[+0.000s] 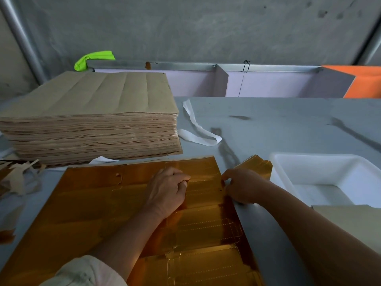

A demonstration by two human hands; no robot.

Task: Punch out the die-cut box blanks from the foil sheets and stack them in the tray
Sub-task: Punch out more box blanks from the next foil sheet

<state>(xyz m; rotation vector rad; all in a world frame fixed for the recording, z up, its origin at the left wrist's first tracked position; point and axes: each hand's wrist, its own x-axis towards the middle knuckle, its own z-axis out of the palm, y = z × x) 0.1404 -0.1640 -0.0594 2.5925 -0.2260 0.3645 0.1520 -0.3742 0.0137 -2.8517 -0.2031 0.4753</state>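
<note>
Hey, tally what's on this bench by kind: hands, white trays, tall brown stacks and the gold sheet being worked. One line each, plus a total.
Hands: 2, left hand and right hand
White tray: 1
Tall brown stack: 1
Gold foil sheet under the hands: 1
Total: 5

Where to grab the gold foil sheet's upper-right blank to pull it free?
On the gold foil sheet, pinch the blank by its right edge, coming from the white tray side: it lies flat, only that border exposed. The right hand pinches there; the left hand rests beside it.
</note>
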